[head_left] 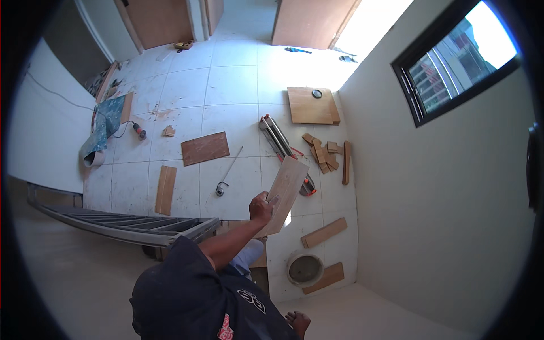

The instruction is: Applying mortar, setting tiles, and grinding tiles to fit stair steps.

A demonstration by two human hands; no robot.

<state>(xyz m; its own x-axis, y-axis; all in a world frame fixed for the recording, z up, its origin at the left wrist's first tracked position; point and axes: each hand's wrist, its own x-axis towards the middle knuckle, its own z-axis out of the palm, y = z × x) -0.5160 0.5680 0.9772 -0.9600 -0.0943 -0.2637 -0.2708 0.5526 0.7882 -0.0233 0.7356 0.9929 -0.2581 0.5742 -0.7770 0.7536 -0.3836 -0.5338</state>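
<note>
My left hand (260,208) is closed on the near-left edge of a long wood-look tile (290,184), held tilted in front of me. The tile's far part hides some of a long tile cutter (274,135) on the floor behind it. Low in the view, close to my dark shirt, my right hand (297,322) shows loosely bent fingers, slightly apart, with nothing visible in them. To the left of the held tile lies a tape measure (220,190) with its blade pulled out. A brown tile (205,148) rests beyond it.
A grey metal ladder (133,222) lies at left. A bucket (305,268) with grey contents stands right, near wood-look planks (324,232). Tile offcuts (323,153) lie beside the wall, and a tape roll (317,93) on large tiles (306,112). A corded angle grinder (139,131) sits far left.
</note>
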